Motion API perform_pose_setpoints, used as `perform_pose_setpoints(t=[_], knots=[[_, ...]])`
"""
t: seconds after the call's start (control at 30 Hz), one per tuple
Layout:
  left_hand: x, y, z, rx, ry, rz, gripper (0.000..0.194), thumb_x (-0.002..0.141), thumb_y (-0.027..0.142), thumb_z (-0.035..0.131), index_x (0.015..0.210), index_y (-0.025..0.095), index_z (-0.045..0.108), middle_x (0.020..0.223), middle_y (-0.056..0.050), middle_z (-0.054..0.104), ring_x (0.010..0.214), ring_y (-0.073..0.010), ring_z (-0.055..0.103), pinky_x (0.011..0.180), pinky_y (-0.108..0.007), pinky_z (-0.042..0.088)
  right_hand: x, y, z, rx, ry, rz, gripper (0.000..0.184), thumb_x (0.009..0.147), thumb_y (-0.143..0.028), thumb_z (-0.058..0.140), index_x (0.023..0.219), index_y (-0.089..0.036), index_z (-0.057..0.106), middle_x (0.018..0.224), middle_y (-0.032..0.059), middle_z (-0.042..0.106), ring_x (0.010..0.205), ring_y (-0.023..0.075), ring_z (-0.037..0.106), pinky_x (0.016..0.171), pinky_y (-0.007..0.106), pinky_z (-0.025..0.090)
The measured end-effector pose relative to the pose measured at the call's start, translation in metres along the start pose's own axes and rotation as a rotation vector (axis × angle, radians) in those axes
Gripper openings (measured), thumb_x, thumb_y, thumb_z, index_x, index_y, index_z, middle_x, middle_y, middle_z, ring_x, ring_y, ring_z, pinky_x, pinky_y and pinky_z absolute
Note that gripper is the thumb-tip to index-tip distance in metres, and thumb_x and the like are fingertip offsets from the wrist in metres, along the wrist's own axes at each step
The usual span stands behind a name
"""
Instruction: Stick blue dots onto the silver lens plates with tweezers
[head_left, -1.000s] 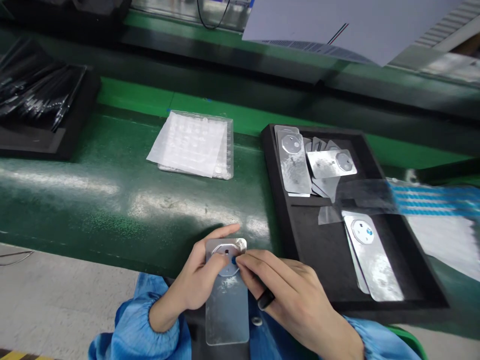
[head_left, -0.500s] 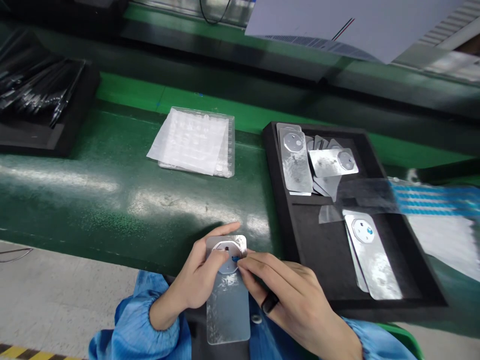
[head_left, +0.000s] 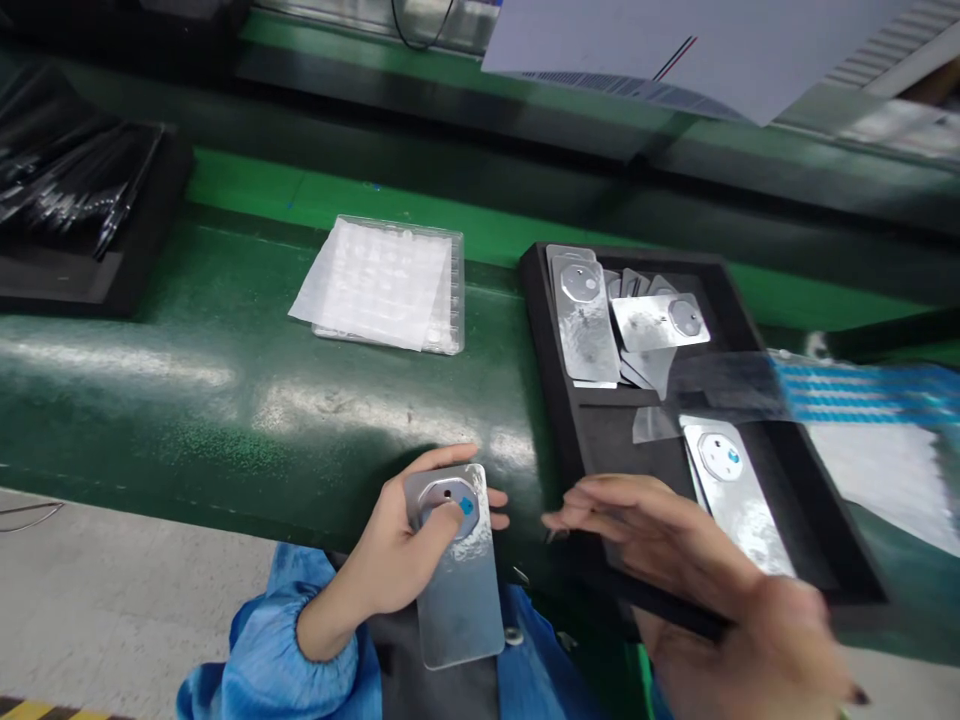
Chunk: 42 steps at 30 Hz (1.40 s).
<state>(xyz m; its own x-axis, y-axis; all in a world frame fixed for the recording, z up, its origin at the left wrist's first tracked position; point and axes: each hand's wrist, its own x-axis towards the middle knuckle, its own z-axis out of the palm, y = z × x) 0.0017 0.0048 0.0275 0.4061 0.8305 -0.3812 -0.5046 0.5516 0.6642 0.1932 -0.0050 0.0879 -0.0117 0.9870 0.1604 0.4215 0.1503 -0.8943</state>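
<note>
My left hand [head_left: 405, 550] grips a flat silver metal plate [head_left: 463, 610], thumb on its face and fingers behind it. Near the plate's top is an octagonal raised area with a small dark hole and a blue spot [head_left: 466, 505], partly beside my thumb. To the right, apart from the plate, my right hand [head_left: 675, 560] is blurred by motion, its fingertips pinched together. A slim dark tool [head_left: 667, 597] lies along it, and a small pointed tip shows below the fingertips; its exact kind is unclear.
A black foam tray [head_left: 547, 370] on the right holds several similar plates [head_left: 585, 335]. Clear film with blue strips [head_left: 855, 392] overlaps its right side. A clear plastic box under white paper [head_left: 382, 285] stands mid-bench. Another black tray [head_left: 60, 275] at left holds black glossy pieces.
My right hand has drawn away from the plate toward the right, over the tray's near edge. The plate has tilted slightly in my left hand, and its blue spot now shows more fully.
</note>
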Motion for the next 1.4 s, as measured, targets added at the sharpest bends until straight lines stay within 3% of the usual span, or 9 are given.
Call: perform_pose_setpoints(t=[0.17, 0.23, 0.33, 0.37, 0.47, 0.6, 0.77, 1.03, 1.4], knots=[[-0.001, -0.001, 0.004, -0.001, 0.095, 0.031, 0.03, 0.089, 0.03, 0.077, 0.116, 0.017, 0.074, 0.095, -0.009, 0.084, 0.087, -0.0273, 0.083, 0.071, -0.029, 0.066, -0.013, 0.0, 0.007, 0.36, 0.019, 0.225, 0.08, 0.095, -0.086, 0.03, 0.088, -0.027, 0.084, 0.053, 0.0042, 0.067, 0.043, 0.0218, 0.065, 0.04, 0.03, 0.056], [-0.001, -0.003, 0.004, 0.013, 0.123, 0.047, 0.029, 0.088, 0.032, 0.078, 0.112, 0.016, 0.076, 0.091, -0.009, 0.085, 0.082, -0.0271, 0.083, 0.068, -0.029, 0.066, -0.019, 0.005, 0.013, 0.413, -0.016, 0.226, 0.062, 0.098, -0.076, 0.048, 0.087, -0.026, 0.084, 0.05, 0.0022, 0.066, 0.041, 0.0192, 0.064, 0.043, 0.028, 0.057], [0.001, -0.004, 0.004, 0.051, 0.117, 0.08, 0.032, 0.088, 0.034, 0.079, 0.113, 0.015, 0.075, 0.089, -0.01, 0.085, 0.078, -0.027, 0.083, 0.065, -0.029, 0.067, -0.027, 0.011, 0.016, 0.382, -0.098, 0.228, 0.013, 0.096, -0.039, 0.077, 0.095, -0.027, 0.081, 0.055, -0.0026, 0.067, 0.041, 0.0144, 0.064, 0.042, 0.021, 0.055], [0.001, -0.003, 0.003, 0.073, 0.117, 0.094, 0.031, 0.088, 0.033, 0.078, 0.113, 0.015, 0.074, 0.089, -0.01, 0.085, 0.077, -0.0264, 0.083, 0.065, -0.029, 0.066, -0.028, 0.012, 0.017, 0.355, -0.11, 0.211, 0.006, 0.094, -0.029, 0.079, 0.1, -0.028, 0.081, 0.061, -0.0023, 0.07, 0.042, 0.0135, 0.066, 0.043, 0.02, 0.056], [0.004, 0.0, 0.003, 0.181, 0.145, 0.159, 0.024, 0.087, 0.024, 0.077, 0.11, 0.016, 0.074, 0.088, -0.008, 0.085, 0.076, -0.0222, 0.083, 0.069, -0.026, 0.066, -0.031, 0.014, 0.024, 0.257, -0.052, 0.041, 0.027, 0.095, -0.017, 0.075, 0.118, -0.03, 0.08, 0.089, 0.0032, 0.078, 0.059, 0.0153, 0.074, 0.052, 0.022, 0.063], [0.005, -0.001, 0.002, 0.156, 0.12, 0.188, 0.022, 0.091, 0.022, 0.073, 0.113, 0.02, 0.074, 0.096, -0.005, 0.086, 0.088, -0.0205, 0.082, 0.081, -0.026, 0.065, -0.036, 0.018, 0.042, 0.086, 0.033, -0.144, 0.04, 0.092, -0.004, 0.072, 0.126, -0.025, 0.076, 0.116, 0.007, 0.077, 0.1, 0.0225, 0.078, 0.083, 0.029, 0.069], [0.0, -0.006, 0.003, -0.051, 0.102, 0.124, 0.028, 0.1, 0.032, 0.059, 0.12, 0.02, 0.075, 0.104, -0.007, 0.084, 0.096, -0.0233, 0.081, 0.088, -0.033, 0.065, -0.04, 0.02, 0.054, -0.066, 0.177, -0.17, 0.033, 0.089, -0.003, 0.077, 0.115, -0.022, 0.076, 0.107, 0.0014, 0.08, 0.092, 0.0167, 0.078, 0.088, 0.022, 0.067], [-0.001, -0.006, 0.007, 0.056, 0.212, 0.125, 0.03, 0.101, 0.033, 0.059, 0.12, 0.018, 0.076, 0.104, -0.008, 0.084, 0.094, -0.0249, 0.081, 0.088, -0.035, 0.065, -0.04, 0.021, 0.06, -0.05, 0.183, -0.169, 0.031, 0.09, 0.0, 0.074, 0.114, -0.019, 0.076, 0.112, 0.004, 0.078, 0.097, 0.018, 0.078, 0.092, 0.026, 0.067], [-0.005, -0.01, 0.002, 0.098, 0.232, 0.105, 0.033, 0.102, 0.036, 0.058, 0.125, 0.019, 0.075, 0.111, -0.008, 0.084, 0.098, -0.0252, 0.081, 0.092, -0.035, 0.064, -0.044, 0.023, 0.057, -0.012, 0.111, -0.126, 0.039, 0.092, -0.002, 0.072, 0.124, -0.024, 0.075, 0.119, 0.0051, 0.077, 0.105, 0.0242, 0.077, 0.095, 0.036, 0.069]])
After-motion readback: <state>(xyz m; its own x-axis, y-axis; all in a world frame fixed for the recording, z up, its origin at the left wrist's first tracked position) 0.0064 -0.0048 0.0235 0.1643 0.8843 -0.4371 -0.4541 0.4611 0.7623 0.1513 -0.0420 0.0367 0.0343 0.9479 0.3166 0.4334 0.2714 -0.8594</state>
